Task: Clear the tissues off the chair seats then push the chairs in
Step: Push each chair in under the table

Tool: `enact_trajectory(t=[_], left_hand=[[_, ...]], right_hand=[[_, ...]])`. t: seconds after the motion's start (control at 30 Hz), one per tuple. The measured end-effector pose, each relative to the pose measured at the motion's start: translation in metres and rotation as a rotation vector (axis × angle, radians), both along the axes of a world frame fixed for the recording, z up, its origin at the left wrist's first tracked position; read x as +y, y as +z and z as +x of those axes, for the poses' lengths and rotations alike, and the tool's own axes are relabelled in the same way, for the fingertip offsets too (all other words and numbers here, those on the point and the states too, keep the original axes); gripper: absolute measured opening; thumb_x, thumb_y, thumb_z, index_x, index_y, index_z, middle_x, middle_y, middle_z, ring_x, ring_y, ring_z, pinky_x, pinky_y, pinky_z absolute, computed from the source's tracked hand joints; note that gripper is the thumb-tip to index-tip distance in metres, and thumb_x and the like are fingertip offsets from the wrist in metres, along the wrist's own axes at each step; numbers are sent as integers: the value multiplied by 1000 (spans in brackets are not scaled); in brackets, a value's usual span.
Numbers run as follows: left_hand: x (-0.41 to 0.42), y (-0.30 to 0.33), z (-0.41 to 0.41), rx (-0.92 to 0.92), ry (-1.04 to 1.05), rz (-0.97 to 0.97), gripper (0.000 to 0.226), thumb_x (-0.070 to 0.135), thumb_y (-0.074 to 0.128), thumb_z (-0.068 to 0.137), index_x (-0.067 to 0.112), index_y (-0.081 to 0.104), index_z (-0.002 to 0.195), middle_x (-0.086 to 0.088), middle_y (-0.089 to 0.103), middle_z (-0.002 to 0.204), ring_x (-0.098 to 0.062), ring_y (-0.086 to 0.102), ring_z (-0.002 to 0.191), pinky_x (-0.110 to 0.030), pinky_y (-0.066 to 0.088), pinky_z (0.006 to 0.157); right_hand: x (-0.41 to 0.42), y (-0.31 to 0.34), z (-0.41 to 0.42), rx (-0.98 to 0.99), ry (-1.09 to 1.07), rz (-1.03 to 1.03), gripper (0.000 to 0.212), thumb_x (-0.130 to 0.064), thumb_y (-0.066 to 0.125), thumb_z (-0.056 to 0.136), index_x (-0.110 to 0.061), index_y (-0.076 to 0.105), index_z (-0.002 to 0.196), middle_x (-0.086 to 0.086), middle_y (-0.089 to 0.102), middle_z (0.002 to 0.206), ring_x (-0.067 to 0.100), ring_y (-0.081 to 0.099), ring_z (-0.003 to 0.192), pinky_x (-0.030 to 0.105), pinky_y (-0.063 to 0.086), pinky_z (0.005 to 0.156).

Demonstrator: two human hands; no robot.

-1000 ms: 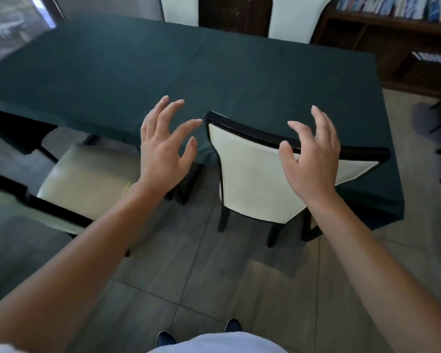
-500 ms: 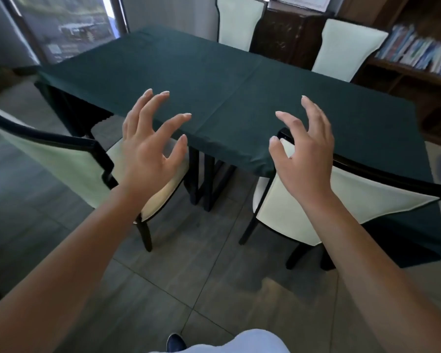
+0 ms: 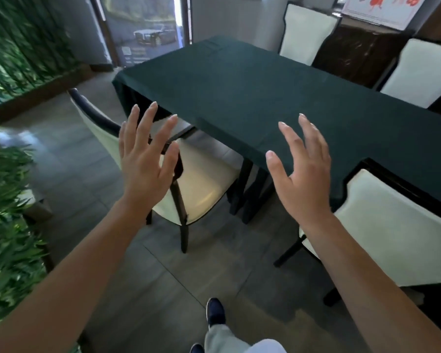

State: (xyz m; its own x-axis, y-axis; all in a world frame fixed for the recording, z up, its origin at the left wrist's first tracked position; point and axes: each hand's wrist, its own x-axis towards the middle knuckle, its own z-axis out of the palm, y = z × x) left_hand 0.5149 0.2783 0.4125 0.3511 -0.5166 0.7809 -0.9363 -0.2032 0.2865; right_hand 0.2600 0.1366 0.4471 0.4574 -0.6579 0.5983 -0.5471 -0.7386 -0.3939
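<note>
A cream chair with a dark frame (image 3: 204, 182) stands pulled out from the left part of the green-clothed table (image 3: 252, 98), its seat bare as far as it shows. A second cream chair (image 3: 392, 225) sits tucked against the table at the right. My left hand (image 3: 145, 159) hovers open, fingers spread, in front of the left chair's backrest without touching it. My right hand (image 3: 301, 169) hovers open between the two chairs, over the table's near edge. No tissue is visible.
Two more cream chairs (image 3: 306, 31) (image 3: 420, 72) stand at the table's far side before a dark cabinet (image 3: 354, 52). Green plants (image 3: 8, 225) line the left. Grey tiled floor (image 3: 163, 289) lies below, with my shoes (image 3: 214, 312) on it.
My view has swung left: the tucked chair slid to the right edge and the pulled-out left chair came toward the centre. Both hands moved left with it and their fingers straightened.
</note>
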Motion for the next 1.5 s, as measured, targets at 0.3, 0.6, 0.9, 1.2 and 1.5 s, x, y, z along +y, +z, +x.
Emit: enact_trajectory(t=[0.3, 0.6, 0.9, 1.2, 1.5], left_hand=[[16, 25, 94, -115, 221, 48, 40, 34, 46, 109, 20, 57, 145, -10, 40, 161, -37, 27, 153, -55, 27, 122], [28, 21, 170, -56, 324, 69, 42, 38, 41, 109, 21, 59, 143, -8, 38, 162, -32, 23, 155, -38, 12, 128], [9, 22, 288, -23, 142, 85, 40, 34, 47, 106, 21, 60, 142, -9, 36, 164, -34, 21, 156, -60, 27, 120], [-27, 20, 373, -20, -38, 31, 41, 32, 50, 107, 20, 56, 145, -11, 37, 163, -38, 23, 155, -62, 26, 120], [-95, 9, 399, -12, -174, 44, 40, 31, 53, 105, 21, 58, 144, -8, 37, 163, -34, 24, 156, -58, 27, 122]], right_hand=[[-36, 6, 138, -92, 218, 16, 46, -44, 50, 105, -29, 55, 148, 6, 33, 166, 30, 27, 154, 55, 28, 123], [-36, 4, 225, -87, 283, 17, 46, -43, 51, 105, -30, 53, 149, 5, 32, 167, 27, 26, 154, 52, 26, 123], [3, -1, 342, -121, 179, 3, 50, -42, 49, 102, -24, 55, 148, 10, 37, 164, 31, 30, 153, 51, 27, 123], [12, -5, 385, -54, -2, 43, 51, -45, 46, 103, -27, 52, 151, 6, 32, 167, 27, 25, 156, 51, 24, 125], [-45, 16, 395, -27, -162, 25, 50, -46, 47, 105, -31, 48, 153, 4, 28, 169, 26, 21, 157, 51, 23, 125]])
